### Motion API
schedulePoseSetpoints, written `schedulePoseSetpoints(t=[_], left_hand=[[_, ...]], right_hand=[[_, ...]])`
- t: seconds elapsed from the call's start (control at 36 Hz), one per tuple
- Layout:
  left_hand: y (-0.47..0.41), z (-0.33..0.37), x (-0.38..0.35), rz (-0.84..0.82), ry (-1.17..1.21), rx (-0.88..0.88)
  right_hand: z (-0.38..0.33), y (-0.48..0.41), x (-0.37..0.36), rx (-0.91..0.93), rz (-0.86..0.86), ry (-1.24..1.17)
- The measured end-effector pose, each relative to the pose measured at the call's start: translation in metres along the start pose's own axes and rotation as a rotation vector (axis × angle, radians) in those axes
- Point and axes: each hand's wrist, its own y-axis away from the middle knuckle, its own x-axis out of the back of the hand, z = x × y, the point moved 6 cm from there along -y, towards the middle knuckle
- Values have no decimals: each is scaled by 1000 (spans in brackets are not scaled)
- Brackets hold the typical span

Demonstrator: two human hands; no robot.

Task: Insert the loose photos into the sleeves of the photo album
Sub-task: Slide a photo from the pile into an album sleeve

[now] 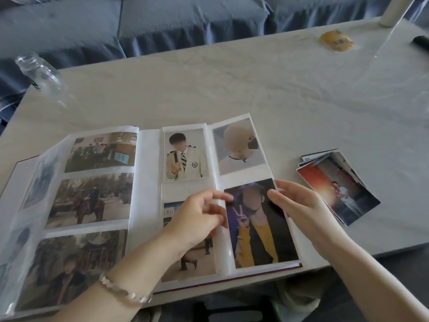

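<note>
The photo album (pixel 148 205) lies open on the pale table, most of its sleeves filled. A photo of a person in a yellow and black jacket (pixel 260 231) sits at the lower right sleeve of the right page. My right hand (pixel 301 205) pinches that photo's upper right edge, thumb on its face. My left hand (pixel 197 217) is over the middle of the right page, its fingers curled on the clear sleeve edge (pixel 220 242) beside the photo's left side. A small stack of loose photos (pixel 339 187) lies on the table to the right of the album.
A clear glass jar (pixel 39 75) lies at the table's far left corner. A yellow packet (pixel 336 40), a black object (pixel 421 41) and a white post (pixel 392 10) are at the far right. A blue sofa (pixel 162 19) runs behind the table (pixel 232 84).
</note>
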Motion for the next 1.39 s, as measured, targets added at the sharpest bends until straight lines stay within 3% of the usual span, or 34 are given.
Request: schedulePoseSetpoints(t=[0.06, 0.14, 0.33, 0.39, 0.47, 0.53, 0.64, 0.72, 0.83, 0.97, 1.08, 1.25, 1.33, 1.39], left_hand=[[2, 4, 3, 2, -124, -38], [1, 21, 18, 146, -199, -116], [-13, 50, 29, 196, 69, -22], [-14, 51, 31, 215, 25, -7], [-15, 50, 37, 254, -63, -2], [-14, 50, 40, 272, -56, -25], [-13, 47, 41, 265, -26, -91], [-12, 42, 46, 276, -19, -90], [-12, 21, 64, 380, -77, -31], [-11, -10, 85, 490, -243, 77], [-4, -2, 81, 598, -552, -34], [-2, 20, 53, 522, -474, -287], [-5, 33, 40, 465, -327, -296], [-8, 41, 29, 371, -140, -249]], right_hand=[[-7, 3, -5, 7, -42, -47], [-24, 10, -20, 67, -167, -76], [-47, 19, -54, 187, -437, 148], [-45, 12, -42, 220, -333, 356], [-43, -4, 1, 314, 14, 636], [-28, -14, 33, 202, 163, 828], [17, -25, 75, -147, 201, 1227], [24, -22, 80, -127, 196, 1400], [17, -19, 81, -11, 193, 1420], [11, -21, 86, -19, 160, 1392], [11, -21, 85, -63, 134, 1381], [9, -20, 92, -87, 180, 1215], [-2, -15, 91, -82, 258, 1252], [-17, -10, 82, 53, 365, 1356]])
